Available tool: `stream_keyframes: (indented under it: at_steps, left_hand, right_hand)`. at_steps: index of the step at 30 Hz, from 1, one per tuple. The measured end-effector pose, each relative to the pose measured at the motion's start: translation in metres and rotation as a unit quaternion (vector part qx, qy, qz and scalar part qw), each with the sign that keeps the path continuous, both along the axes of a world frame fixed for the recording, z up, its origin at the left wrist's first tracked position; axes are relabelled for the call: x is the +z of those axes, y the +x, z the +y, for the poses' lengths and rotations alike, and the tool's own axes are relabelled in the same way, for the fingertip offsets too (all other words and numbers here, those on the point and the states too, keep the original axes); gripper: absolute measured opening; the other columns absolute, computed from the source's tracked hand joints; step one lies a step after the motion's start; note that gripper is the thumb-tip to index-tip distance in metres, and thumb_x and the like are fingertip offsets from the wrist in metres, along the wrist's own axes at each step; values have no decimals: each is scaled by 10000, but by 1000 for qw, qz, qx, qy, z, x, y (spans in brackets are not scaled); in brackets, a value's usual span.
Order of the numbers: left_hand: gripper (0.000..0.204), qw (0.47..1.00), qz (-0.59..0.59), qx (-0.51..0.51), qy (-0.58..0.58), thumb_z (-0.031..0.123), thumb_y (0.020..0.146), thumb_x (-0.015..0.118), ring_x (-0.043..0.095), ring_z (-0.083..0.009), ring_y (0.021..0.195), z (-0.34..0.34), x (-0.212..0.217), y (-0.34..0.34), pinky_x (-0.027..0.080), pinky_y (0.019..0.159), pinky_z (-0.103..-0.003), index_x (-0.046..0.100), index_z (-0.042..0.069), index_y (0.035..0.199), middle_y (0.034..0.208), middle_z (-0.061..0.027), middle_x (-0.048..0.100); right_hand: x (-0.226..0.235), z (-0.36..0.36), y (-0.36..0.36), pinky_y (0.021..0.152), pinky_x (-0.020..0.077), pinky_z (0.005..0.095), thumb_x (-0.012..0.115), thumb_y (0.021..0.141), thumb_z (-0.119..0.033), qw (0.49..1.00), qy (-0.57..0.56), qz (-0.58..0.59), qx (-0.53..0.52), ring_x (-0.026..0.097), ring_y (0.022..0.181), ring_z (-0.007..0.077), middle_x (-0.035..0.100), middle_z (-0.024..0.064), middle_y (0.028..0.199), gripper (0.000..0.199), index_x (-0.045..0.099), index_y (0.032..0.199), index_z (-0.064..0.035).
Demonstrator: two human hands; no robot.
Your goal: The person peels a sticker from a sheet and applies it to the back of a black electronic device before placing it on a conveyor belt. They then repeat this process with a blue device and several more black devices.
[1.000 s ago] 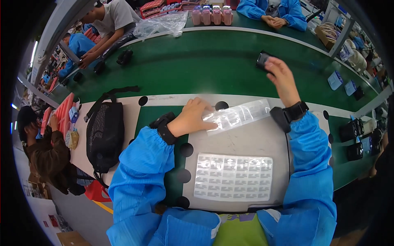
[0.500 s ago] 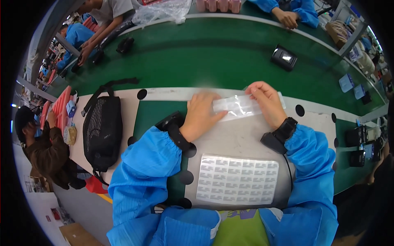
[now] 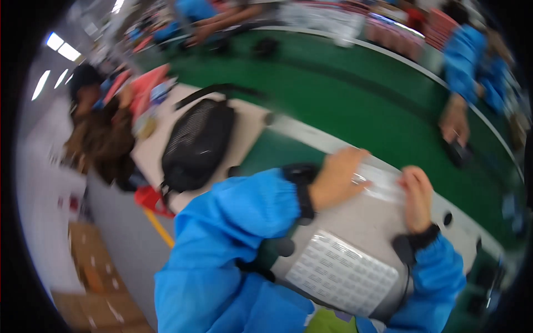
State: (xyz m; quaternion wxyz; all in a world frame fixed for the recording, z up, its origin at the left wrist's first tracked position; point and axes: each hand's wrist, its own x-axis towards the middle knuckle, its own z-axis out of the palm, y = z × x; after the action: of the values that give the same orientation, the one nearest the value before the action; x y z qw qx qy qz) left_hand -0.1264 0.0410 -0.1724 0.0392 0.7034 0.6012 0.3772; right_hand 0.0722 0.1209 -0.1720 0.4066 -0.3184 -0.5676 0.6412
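A clear plastic bag [image 3: 383, 183] lies flat on the grey work pad [image 3: 361, 227] in front of me. My left hand [image 3: 336, 177] presses down on its left part and my right hand [image 3: 416, 194] holds its right end. Both forearms are in blue sleeves with black wrist straps. A white sheet of small labels [image 3: 341, 272] lies on the pad close to my body. The picture is blurred by head motion.
A black mesh bag [image 3: 194, 144] sits on the pale table to my left. The green conveyor belt [image 3: 355, 94] runs beyond the pad. Another person's hand [image 3: 455, 119] rests on a dark device [image 3: 458, 150] on the belt. A seated person [image 3: 100, 127] is at far left.
My right hand came back from the dark device on the belt to the plastic bag. Both hands now lie on the bag. My head has turned left, swinging the view.
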Motion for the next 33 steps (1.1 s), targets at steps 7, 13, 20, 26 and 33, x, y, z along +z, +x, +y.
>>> stream_keyframes:
  at_steps: [7,13,20,26,33]
  left_hand:
    - [546,999,-31,-27,-33,245,712,650,446,-290,941,-3,5,16,346,788,-384,401,18,1141,1002,-141,454]
    - [492,996,-35,-33,-79,226,778,596,433,-288,959,8,7,13,330,812,-376,389,14,1170,1037,-148,444]
    - [484,994,-37,-35,-94,224,801,576,438,-290,955,17,21,19,331,816,-376,376,13,1189,1052,-152,447]
    - [513,993,-35,-48,-98,232,800,580,441,-294,953,21,15,16,332,817,-376,365,14,1211,1066,-156,448]
    - [539,994,-29,-35,-96,247,795,589,442,-302,945,23,14,19,330,826,-376,361,23,1229,1077,-159,447]
  right_hand:
    - [10,-16,15,721,351,214,455,896,-114,1000,-22,0,-9,449,756,86,495,7,776,96,518,887,-41]
    - [17,-7,11,715,345,207,446,905,-127,999,-27,28,-21,446,744,80,499,9,759,113,516,874,-44]
    - [28,7,19,695,350,204,448,905,-126,999,-34,0,-12,452,717,75,509,3,742,109,515,859,-52]
    - [18,7,16,686,358,205,453,901,-122,999,-40,6,-18,464,701,75,520,5,728,111,522,857,-47]
    - [17,11,19,705,354,220,448,898,-113,999,-50,-12,-1,461,721,87,508,8,743,95,519,887,-51]
